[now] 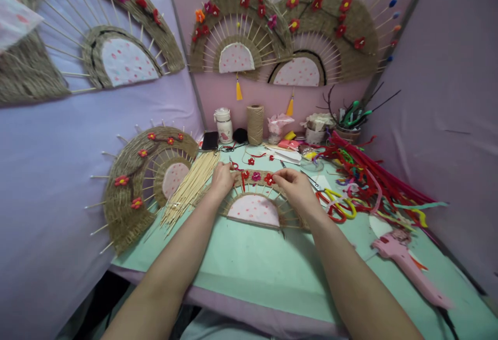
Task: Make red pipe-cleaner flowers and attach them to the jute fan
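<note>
A half-round fan of twine and thin sticks (286,214) lies on the table in front of me, with a spotted half-circle (253,210) at its centre. Red and magenta flowers sit along its twine band. My right hand (293,187) pinches the edge of a red flower (269,178) on the band. At the band's left end is my left hand (222,179), its fingers closed; a curled red strip (236,166) shows by the fingertips, and what they grip is partly hidden. A red strip (243,181) hangs across the band between the hands.
A bundle of thin sticks (192,187) lies at left beside a finished fan (132,189). On the right are scissors (337,206), a heap of red pipe cleaners (369,174) and a pink glue gun (408,267). A twine spool (255,124) and white bottle (223,126) stand behind.
</note>
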`<state>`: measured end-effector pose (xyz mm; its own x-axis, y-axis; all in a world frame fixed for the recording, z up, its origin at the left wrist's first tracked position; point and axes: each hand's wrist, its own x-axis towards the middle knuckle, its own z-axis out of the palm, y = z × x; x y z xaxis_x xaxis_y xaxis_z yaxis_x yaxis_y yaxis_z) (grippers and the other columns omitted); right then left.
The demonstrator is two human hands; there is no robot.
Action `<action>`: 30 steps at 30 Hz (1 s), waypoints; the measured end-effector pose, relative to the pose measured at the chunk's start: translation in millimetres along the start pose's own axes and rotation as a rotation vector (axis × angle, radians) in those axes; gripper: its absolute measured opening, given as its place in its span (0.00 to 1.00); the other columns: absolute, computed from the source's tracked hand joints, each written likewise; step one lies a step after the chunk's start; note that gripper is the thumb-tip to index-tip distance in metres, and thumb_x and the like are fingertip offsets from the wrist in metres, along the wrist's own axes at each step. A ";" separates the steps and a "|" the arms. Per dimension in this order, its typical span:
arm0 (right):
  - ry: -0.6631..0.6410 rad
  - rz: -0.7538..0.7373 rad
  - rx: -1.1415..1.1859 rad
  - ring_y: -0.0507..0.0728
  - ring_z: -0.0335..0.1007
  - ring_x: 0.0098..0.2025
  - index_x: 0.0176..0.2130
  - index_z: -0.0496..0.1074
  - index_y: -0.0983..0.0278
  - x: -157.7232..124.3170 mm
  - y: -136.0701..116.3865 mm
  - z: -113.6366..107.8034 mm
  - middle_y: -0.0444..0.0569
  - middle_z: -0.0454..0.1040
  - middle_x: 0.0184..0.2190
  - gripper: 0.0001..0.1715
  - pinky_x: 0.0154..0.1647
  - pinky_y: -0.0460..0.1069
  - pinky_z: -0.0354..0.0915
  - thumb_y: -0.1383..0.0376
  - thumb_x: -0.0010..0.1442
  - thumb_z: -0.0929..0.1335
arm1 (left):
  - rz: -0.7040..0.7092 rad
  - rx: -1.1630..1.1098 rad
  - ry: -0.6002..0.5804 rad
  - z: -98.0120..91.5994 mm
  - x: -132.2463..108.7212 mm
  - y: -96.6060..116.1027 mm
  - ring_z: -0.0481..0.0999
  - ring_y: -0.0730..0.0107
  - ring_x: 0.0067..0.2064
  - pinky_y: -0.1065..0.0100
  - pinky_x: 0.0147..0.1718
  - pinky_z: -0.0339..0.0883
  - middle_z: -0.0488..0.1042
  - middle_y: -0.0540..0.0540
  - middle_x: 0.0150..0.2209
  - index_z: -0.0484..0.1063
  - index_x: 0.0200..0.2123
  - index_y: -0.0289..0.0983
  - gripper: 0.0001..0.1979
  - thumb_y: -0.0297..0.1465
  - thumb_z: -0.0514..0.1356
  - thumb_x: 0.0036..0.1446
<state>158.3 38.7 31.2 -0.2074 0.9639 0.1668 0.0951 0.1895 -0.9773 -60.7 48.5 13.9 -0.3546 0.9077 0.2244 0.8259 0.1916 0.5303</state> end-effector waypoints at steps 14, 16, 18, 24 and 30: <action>-0.074 0.030 -0.028 0.53 0.66 0.28 0.29 0.72 0.65 -1.8 13.3 12.6 0.47 0.73 0.26 0.13 0.30 0.47 0.59 0.57 0.47 0.68 | -0.306 -1.238 -0.483 2.1 -63.9 51.3 0.74 0.74 0.28 0.71 0.33 0.67 0.74 0.47 0.25 0.71 0.29 0.32 0.07 0.23 0.64 0.44; -0.098 0.037 -0.028 0.53 0.65 0.28 0.29 0.72 0.66 -2.5 11.7 13.4 0.47 0.73 0.26 0.14 0.31 0.47 0.59 0.57 0.48 0.68 | -0.329 -1.259 -0.498 1.4 -61.8 48.9 0.74 0.75 0.28 0.72 0.31 0.67 0.74 0.47 0.25 0.70 0.29 0.31 0.06 0.23 0.64 0.44; -0.103 0.044 -0.029 0.52 0.65 0.28 0.30 0.73 0.66 -2.6 10.5 13.2 0.47 0.74 0.27 0.15 0.30 0.47 0.59 0.56 0.50 0.67 | -0.375 -1.330 -0.539 -0.5 -58.7 44.6 0.74 0.74 0.28 0.74 0.29 0.68 0.74 0.46 0.26 0.70 0.30 0.31 0.05 0.22 0.63 0.46; -0.134 0.051 0.001 0.51 0.63 0.27 0.31 0.73 0.65 -2.9 6.5 12.0 0.47 0.74 0.27 0.17 0.29 0.46 0.59 0.54 0.52 0.66 | -0.499 -1.687 -0.895 -7.8 -51.3 29.5 0.74 0.77 0.30 0.78 0.30 0.67 0.74 0.43 0.29 0.70 0.32 0.28 0.04 0.18 0.56 0.52; -0.188 -0.006 0.095 0.53 0.67 0.32 0.33 0.73 0.64 -5.4 1.9 13.1 0.48 0.75 0.32 0.14 0.36 0.47 0.62 0.57 0.50 0.68 | -0.531 -1.718 -0.941 -5.7 -50.7 27.3 0.73 0.77 0.30 0.78 0.29 0.66 0.72 0.43 0.28 0.69 0.34 0.28 0.05 0.18 0.56 0.52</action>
<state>146.8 31.4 26.7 -0.3870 0.9092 0.1534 0.0034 0.1678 -0.9858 -22.7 5.5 21.6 0.3862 0.8747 -0.2927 -0.6494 0.4832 0.5872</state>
